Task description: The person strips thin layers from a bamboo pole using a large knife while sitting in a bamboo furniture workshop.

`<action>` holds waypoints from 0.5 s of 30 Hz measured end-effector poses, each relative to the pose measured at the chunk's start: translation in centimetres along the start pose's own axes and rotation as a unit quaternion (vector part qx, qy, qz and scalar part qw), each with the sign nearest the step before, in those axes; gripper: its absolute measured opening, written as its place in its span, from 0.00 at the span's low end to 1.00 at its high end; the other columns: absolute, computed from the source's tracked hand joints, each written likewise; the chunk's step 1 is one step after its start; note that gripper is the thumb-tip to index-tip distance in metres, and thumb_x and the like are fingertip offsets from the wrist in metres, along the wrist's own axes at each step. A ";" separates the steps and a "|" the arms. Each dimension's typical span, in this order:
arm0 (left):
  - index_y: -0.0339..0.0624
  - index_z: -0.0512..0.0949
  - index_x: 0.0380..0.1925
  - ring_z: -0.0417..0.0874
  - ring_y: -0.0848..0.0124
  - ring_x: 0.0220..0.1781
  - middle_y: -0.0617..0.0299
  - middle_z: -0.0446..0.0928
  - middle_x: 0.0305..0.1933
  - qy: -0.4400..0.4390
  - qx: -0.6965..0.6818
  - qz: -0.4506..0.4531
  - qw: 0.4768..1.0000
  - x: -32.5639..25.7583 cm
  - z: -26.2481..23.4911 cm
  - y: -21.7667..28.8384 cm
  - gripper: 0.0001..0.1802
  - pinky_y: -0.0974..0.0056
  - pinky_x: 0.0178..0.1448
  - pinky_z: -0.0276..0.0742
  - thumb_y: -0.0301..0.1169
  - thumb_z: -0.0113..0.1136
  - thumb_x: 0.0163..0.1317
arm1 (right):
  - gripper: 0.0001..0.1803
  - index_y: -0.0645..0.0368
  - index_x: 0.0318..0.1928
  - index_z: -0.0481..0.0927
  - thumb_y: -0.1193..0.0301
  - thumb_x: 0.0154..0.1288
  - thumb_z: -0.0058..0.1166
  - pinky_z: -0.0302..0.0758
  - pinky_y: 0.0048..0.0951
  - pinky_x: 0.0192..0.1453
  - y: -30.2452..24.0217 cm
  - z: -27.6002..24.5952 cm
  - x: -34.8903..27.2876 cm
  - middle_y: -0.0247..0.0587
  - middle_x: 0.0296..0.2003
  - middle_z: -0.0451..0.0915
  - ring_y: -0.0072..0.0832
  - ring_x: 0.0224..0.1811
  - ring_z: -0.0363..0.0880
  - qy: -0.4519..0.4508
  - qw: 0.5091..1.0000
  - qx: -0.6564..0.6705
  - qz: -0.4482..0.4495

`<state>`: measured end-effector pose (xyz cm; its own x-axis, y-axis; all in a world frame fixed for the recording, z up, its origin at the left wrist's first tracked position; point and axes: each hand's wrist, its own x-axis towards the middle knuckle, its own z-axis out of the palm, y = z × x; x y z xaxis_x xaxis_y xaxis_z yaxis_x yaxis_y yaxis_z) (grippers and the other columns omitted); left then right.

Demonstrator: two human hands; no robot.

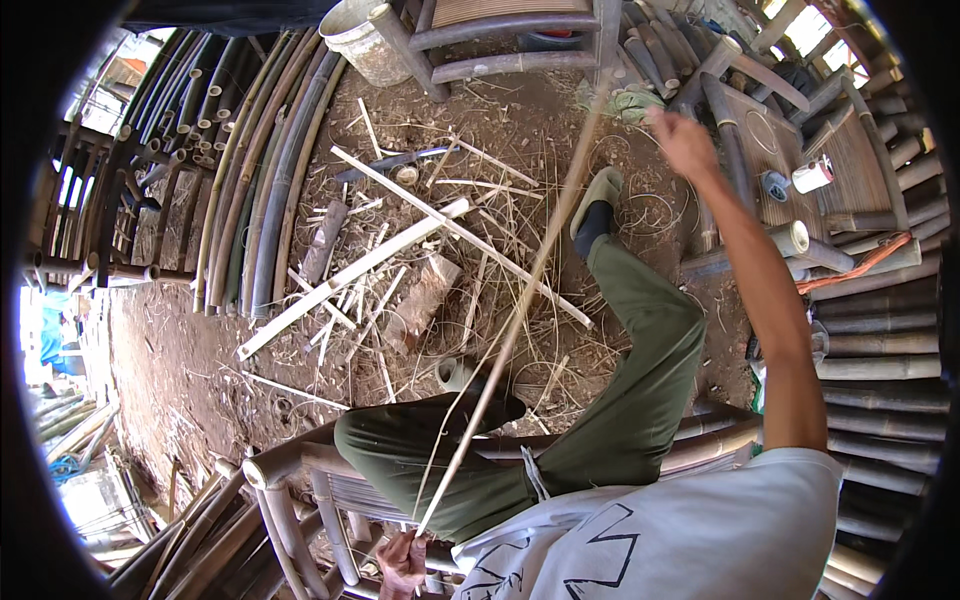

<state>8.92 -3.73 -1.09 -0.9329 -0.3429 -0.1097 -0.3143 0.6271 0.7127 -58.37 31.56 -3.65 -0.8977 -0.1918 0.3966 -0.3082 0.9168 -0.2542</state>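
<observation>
My left hand [403,562] is closed around the lower end of a long, narrow bamboo strip [515,320]. The strip slants up across my lap toward the far side, its upper part smeared by motion. A thinner sliver [440,435] bows out beside its lower half. Out at the end of my stretched arm, my right hand [685,145] has its fingers curled in. It is slightly blurred, and whatever it holds, if anything, does not show. A crumpled green cloth [630,102] lies close beyond it, and the strip's far end is to its left.
Split bamboo pieces [350,280], shavings, a wooden block [422,300] and a knife [395,162] litter the dirt floor. Bamboo poles [290,170] lie at left. A dirty white bucket [365,45] stands at the far side. At right, a bamboo chair [740,110] bears a white cup [812,176].
</observation>
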 end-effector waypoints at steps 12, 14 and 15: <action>0.34 0.67 0.64 0.61 0.83 0.12 0.67 0.70 0.20 -0.075 -0.429 -0.214 0.874 19.0 1.4 9.9 0.22 0.76 0.14 0.53 0.29 0.44 0.73 | 0.22 0.58 0.43 0.77 0.50 0.67 0.54 0.76 0.37 0.30 -20.9 -6.4 -17.2 0.43 0.27 0.80 0.35 0.27 0.81 -0.188 0.927 0.312 -0.085; 0.39 0.66 0.66 0.59 0.81 0.10 0.64 0.67 0.21 -0.063 -0.489 -0.200 0.847 20.4 1.9 10.2 0.22 0.75 0.11 0.52 0.31 0.43 0.74 | 0.22 0.58 0.40 0.76 0.50 0.66 0.54 0.76 0.35 0.24 -24.6 -6.4 -21.5 0.40 0.22 0.78 0.32 0.22 0.81 -0.277 0.894 0.335 -0.113; 0.41 0.66 0.66 0.58 0.81 0.10 0.65 0.66 0.20 -0.055 -0.501 -0.195 0.842 20.5 1.8 10.4 0.22 0.75 0.11 0.52 0.32 0.43 0.74 | 0.21 0.58 0.41 0.77 0.51 0.64 0.57 0.77 0.36 0.28 -26.3 -7.0 -22.9 0.42 0.25 0.79 0.35 0.26 0.82 -0.342 0.879 0.308 -0.124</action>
<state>-13.77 -2.95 2.81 -0.8212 -0.2840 -0.4949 -0.3466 -0.4407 0.8280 -27.52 14.32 0.07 -0.6928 -0.7184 -0.0625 -0.4447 0.4939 -0.7472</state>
